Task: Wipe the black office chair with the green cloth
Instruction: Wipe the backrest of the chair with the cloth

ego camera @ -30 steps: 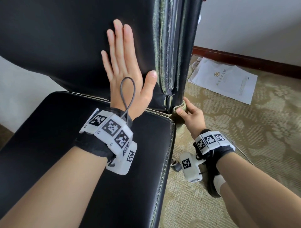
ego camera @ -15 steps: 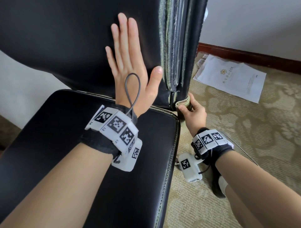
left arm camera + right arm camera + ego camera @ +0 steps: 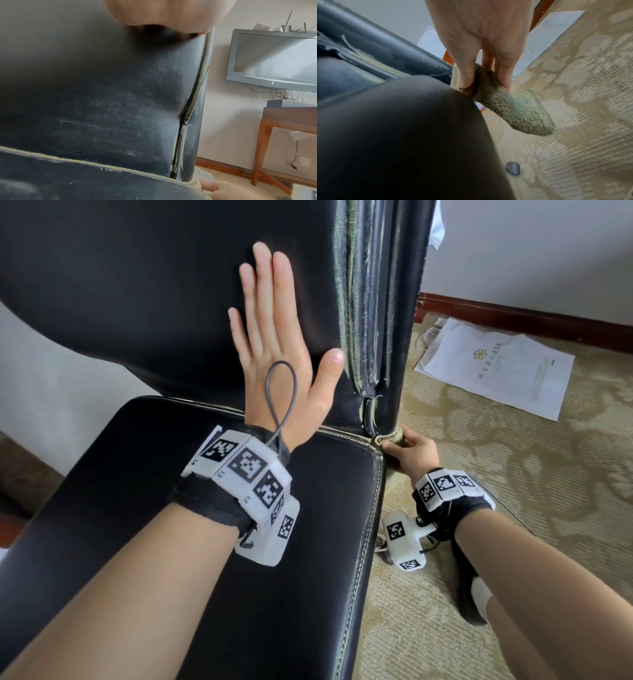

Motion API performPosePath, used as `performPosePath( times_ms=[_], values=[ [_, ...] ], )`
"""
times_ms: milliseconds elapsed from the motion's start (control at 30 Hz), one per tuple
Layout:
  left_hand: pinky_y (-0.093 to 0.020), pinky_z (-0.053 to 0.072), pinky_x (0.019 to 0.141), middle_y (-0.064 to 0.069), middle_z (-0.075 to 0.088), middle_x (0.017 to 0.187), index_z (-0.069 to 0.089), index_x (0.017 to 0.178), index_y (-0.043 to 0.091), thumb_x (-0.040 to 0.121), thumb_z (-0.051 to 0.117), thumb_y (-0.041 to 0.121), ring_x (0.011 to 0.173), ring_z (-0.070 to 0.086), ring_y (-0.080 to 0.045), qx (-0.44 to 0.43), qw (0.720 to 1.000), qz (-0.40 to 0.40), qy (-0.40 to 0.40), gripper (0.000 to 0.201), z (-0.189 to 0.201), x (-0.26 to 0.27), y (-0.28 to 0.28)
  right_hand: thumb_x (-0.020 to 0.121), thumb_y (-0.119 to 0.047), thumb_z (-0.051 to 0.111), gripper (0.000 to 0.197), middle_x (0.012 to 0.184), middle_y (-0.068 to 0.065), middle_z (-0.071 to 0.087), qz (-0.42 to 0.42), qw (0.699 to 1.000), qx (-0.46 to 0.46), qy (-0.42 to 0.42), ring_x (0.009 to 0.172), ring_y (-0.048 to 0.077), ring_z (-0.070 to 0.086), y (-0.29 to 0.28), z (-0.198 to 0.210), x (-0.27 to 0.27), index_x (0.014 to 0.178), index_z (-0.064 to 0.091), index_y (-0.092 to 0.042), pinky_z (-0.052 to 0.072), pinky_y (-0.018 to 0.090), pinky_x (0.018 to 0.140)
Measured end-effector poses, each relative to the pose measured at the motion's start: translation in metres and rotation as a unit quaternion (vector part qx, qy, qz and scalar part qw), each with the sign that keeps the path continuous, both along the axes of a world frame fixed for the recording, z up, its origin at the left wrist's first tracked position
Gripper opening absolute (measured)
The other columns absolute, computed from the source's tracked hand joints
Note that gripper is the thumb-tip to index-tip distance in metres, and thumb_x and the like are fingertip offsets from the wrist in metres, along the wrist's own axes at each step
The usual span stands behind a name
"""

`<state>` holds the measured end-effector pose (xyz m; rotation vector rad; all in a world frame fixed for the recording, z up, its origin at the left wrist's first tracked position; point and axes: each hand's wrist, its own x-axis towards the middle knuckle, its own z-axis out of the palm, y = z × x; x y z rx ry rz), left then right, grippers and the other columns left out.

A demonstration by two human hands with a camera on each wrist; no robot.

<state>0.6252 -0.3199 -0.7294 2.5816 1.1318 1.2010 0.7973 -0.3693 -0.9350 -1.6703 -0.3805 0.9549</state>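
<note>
Left hand: my fingers flat, together, bracing the black leather office chair backrest;
Right hand: pinching fuzzy green cloth at seat's rear right corner;
Progress: I judge backrest dust unwiped

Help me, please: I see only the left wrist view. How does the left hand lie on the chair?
Observer: The left hand lies flat on the chair backrest, fingers straight.
Operator: Where is the cloth?
Observer: The right hand grips the green cloth at the backrest's lower corner; its loose end hangs down.
Operator: Is anything on the floor?
Observer: A white paper bag lies on the carpet beyond the right hand.
</note>
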Motion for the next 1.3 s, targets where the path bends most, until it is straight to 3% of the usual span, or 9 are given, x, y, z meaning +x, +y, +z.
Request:
performPosePath(
  times_ms=[100,267,333,400,567,767,1000,1200,1300],
  values=[
    [-0.049,-0.001,0.115,-0.03,0.014,0.151,0.015,0.143,-0.011,0.089,0.032,0.041,0.142,0.009,-0.043,0.001,1.0,-0.006,0.0,0.078,0.001,-0.001,-0.001,0.076,0.002,0.071,0.054,0.119,0.002,0.064,-0.028,0.997,0.059,-0.038,0.113,0.02,0.058,-0.016,0.017,-0.004,0.126,0.058,-0.014,0.042,0.042,0.104],
    [-0.053,0.002,0.115,-0.031,0.016,0.15,0.017,0.142,-0.013,0.09,0.032,0.041,0.142,0.011,-0.044,0.003,1.0,-0.005,-0.004,0.076,-0.001,0.001,-0.002,0.078,0.004,0.068,0.055,0.115,-0.004,0.063,-0.011,0.97,0.183,-0.162,0.108,0.011,0.059,-0.027,0.077,-0.013,0.126,0.056,-0.02,0.042,0.027,0.103],
    [-0.054,0.003,0.115,-0.031,0.016,0.151,0.017,0.143,-0.012,0.091,0.031,0.042,0.142,0.011,-0.044,0.004,1.0,-0.004,-0.007,0.077,-0.002,0.001,-0.002,0.078,0.001,0.069,0.058,0.11,-0.01,0.063,-0.011,0.965,0.183,-0.188,0.104,0.008,0.059,-0.022,0.082,-0.017,0.125,0.053,-0.028,0.043,0.028,0.103],
    [-0.054,0.003,0.116,-0.031,0.015,0.151,0.016,0.143,-0.012,0.09,0.031,0.042,0.142,0.01,-0.043,0.001,1.0,-0.004,-0.008,0.077,-0.002,0.001,-0.001,0.078,-0.003,0.071,0.058,0.109,-0.012,0.062,-0.019,0.967,0.166,-0.192,0.103,0.006,0.059,-0.018,0.076,-0.019,0.126,0.053,-0.028,0.042,0.032,0.104],
    [-0.054,0.003,0.116,-0.03,0.014,0.151,0.015,0.143,-0.011,0.089,0.031,0.04,0.142,0.01,-0.043,-0.003,1.0,0.004,-0.006,0.076,-0.001,0.003,0.002,0.077,-0.002,0.071,0.056,0.121,0.003,0.061,-0.022,0.976,0.138,-0.17,0.111,0.012,0.057,-0.009,0.056,-0.013,0.13,0.053,-0.009,0.04,0.033,0.107],
    [-0.051,0.002,0.116,-0.03,0.014,0.151,0.015,0.143,-0.012,0.091,0.028,0.043,0.142,0.01,-0.042,-0.002,1.0,0.02,0.005,0.077,-0.001,0.004,0.004,0.078,0.001,0.07,0.055,0.113,-0.002,0.062,0.025,0.982,0.106,-0.153,0.101,0.006,0.057,-0.008,0.042,-0.005,0.129,0.054,-0.009,0.04,0.015,0.097],
    [-0.046,0.0,0.115,-0.031,0.015,0.151,0.016,0.143,-0.012,0.089,0.032,0.041,0.142,0.011,-0.042,0.01,1.0,0.013,0.012,0.078,0.001,0.0,0.001,0.08,-0.009,0.07,0.043,0.117,0.005,0.066,-0.024,0.991,-0.015,-0.13,0.11,0.011,0.057,-0.03,0.014,-0.003,0.123,0.062,-0.013,0.036,0.014,0.095],
    [-0.047,-0.001,0.115,-0.032,0.014,0.151,0.015,0.143,-0.013,0.09,0.03,0.044,0.142,0.01,-0.043,0.007,1.0,0.005,0.012,0.079,0.001,0.0,0.001,0.078,-0.002,0.07,0.048,0.119,0.007,0.064,-0.074,0.98,0.122,-0.14,0.108,0.009,0.058,-0.043,0.046,-0.016,0.124,0.058,-0.006,0.042,0.025,0.103],
    [-0.049,0.001,0.115,-0.031,0.013,0.151,0.015,0.143,-0.013,0.089,0.031,0.044,0.142,0.009,-0.043,0.006,1.0,0.006,0.016,0.08,0.0,-0.001,0.002,0.078,-0.007,0.072,0.05,0.12,0.003,0.064,-0.051,0.971,0.157,-0.171,0.112,0.008,0.058,-0.028,0.068,-0.026,0.126,0.058,-0.011,0.041,0.022,0.102]
  ],
)
